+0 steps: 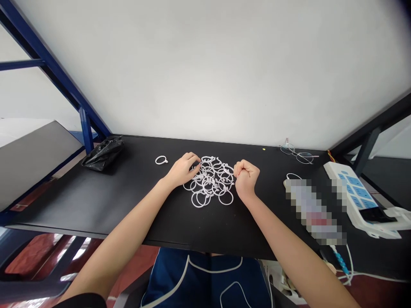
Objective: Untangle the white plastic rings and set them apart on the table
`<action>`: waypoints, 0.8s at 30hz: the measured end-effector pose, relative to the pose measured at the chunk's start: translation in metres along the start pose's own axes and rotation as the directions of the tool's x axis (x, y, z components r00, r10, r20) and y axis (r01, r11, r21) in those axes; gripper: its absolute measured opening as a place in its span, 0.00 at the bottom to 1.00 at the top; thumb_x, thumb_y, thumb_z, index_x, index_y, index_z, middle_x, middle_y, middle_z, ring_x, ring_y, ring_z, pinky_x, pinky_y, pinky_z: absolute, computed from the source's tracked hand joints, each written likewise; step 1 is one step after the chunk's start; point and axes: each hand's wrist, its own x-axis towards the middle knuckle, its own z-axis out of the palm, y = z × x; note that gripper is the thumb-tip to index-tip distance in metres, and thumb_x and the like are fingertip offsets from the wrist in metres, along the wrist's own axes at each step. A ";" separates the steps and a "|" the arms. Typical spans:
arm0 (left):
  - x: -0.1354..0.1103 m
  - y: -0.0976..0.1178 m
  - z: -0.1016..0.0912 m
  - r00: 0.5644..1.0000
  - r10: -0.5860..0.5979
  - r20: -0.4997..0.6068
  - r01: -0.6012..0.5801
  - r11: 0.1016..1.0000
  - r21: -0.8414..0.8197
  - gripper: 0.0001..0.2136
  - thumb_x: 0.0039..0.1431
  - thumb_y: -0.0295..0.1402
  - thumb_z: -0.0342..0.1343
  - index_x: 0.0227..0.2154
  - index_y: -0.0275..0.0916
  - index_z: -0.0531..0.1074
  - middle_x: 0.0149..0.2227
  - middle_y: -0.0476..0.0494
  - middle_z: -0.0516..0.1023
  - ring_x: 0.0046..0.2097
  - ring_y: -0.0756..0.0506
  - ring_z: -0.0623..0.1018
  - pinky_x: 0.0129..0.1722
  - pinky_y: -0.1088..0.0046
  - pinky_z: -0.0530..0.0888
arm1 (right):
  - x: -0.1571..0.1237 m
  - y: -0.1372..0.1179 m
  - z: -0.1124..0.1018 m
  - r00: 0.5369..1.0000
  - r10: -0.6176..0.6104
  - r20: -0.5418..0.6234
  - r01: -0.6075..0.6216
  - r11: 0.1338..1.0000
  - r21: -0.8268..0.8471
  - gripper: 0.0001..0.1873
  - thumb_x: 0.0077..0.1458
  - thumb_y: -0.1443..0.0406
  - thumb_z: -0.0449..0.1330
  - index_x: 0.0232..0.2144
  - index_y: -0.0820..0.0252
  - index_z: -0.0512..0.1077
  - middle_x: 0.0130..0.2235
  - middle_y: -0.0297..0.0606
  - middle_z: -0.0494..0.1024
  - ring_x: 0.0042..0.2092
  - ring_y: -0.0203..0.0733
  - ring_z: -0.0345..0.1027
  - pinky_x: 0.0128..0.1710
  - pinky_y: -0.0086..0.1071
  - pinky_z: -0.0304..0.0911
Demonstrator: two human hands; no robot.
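A loose heap of white curtain rings (208, 182), thin hoops with small tabs, lies on the black tabletop between my two hands. My left hand (183, 169) rests at the heap's left edge, thumb and bent fingers apart, its fingertips at the nearest rings. On the right side, my right hand (246, 176) is closed in a fist just beside the heap. Whatever the fist may hold is hidden. One single white ring (161, 160) lies apart, to the left of my left hand.
A crumpled black plastic bag (104, 153) sits at the far left of the black table (135, 205). To the right are eyeglasses (296, 153), a blurred-out phone-like device (314, 211) on a cable, and a white power strip (356, 192). A white wall (205, 72) stands behind.
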 end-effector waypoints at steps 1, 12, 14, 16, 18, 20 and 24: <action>0.000 0.000 0.000 1.000 -0.005 0.001 0.005 1.000 -0.003 0.09 0.65 0.35 0.47 0.41 0.39 0.71 0.43 0.41 0.74 0.45 0.42 0.73 0.44 0.65 0.71 | 0.001 0.000 0.000 1.000 0.024 -0.011 -0.024 0.999 0.031 0.08 0.33 0.74 0.44 0.12 0.57 0.53 0.15 0.26 0.51 0.19 0.30 0.46 0.21 0.29 0.39; 0.001 -0.003 0.009 0.996 -0.083 0.011 0.084 0.995 -0.052 0.10 0.65 0.34 0.46 0.31 0.40 0.70 0.29 0.47 0.71 0.33 0.47 0.71 0.34 0.71 0.67 | 0.009 -0.002 0.002 0.947 0.303 -0.109 -0.249 0.905 0.345 0.06 0.26 0.73 0.46 0.10 0.58 0.53 0.12 0.24 0.50 0.16 0.26 0.42 0.18 0.26 0.35; 0.001 -0.004 0.011 0.996 -0.086 0.019 0.087 0.994 -0.072 0.10 0.64 0.34 0.46 0.30 0.40 0.70 0.29 0.47 0.71 0.32 0.47 0.71 0.34 0.71 0.67 | 0.008 -0.003 0.002 0.948 0.298 -0.113 -0.246 0.909 0.337 0.05 0.26 0.73 0.46 0.10 0.58 0.53 0.13 0.24 0.50 0.16 0.26 0.42 0.18 0.26 0.34; 0.001 -0.005 0.012 0.996 -0.086 0.029 0.088 0.992 -0.085 0.11 0.65 0.35 0.46 0.30 0.39 0.70 0.29 0.47 0.72 0.33 0.47 0.71 0.34 0.71 0.67 | 0.008 -0.003 0.002 0.950 0.293 -0.111 -0.244 0.914 0.326 0.05 0.27 0.73 0.46 0.10 0.58 0.53 0.13 0.24 0.50 0.16 0.26 0.42 0.18 0.26 0.35; 0.001 -0.004 0.010 0.996 -0.079 0.040 0.082 0.992 -0.091 0.12 0.65 0.35 0.45 0.30 0.39 0.70 0.30 0.46 0.72 0.34 0.47 0.71 0.35 0.70 0.68 | 0.008 -0.003 0.002 0.950 0.293 -0.110 -0.246 0.916 0.316 0.05 0.27 0.72 0.46 0.10 0.58 0.53 0.13 0.24 0.50 0.16 0.26 0.42 0.18 0.26 0.35; 0.001 -0.003 0.008 0.997 -0.060 0.050 0.064 0.993 -0.097 0.11 0.65 0.35 0.46 0.31 0.39 0.71 0.30 0.46 0.73 0.35 0.46 0.72 0.36 0.70 0.68 | 0.008 -0.003 0.002 0.948 0.297 -0.114 -0.250 0.917 0.310 0.05 0.28 0.72 0.46 0.10 0.58 0.53 0.12 0.24 0.50 0.16 0.26 0.42 0.18 0.26 0.35; 0.001 -0.001 0.005 0.997 -0.033 0.069 0.039 0.994 -0.098 0.07 0.60 0.32 0.49 0.33 0.39 0.71 0.30 0.46 0.72 0.35 0.46 0.72 0.35 0.70 0.69 | 0.008 -0.004 0.002 0.945 0.304 -0.124 -0.255 0.917 0.306 0.05 0.28 0.71 0.47 0.10 0.58 0.54 0.12 0.24 0.51 0.17 0.27 0.42 0.18 0.26 0.35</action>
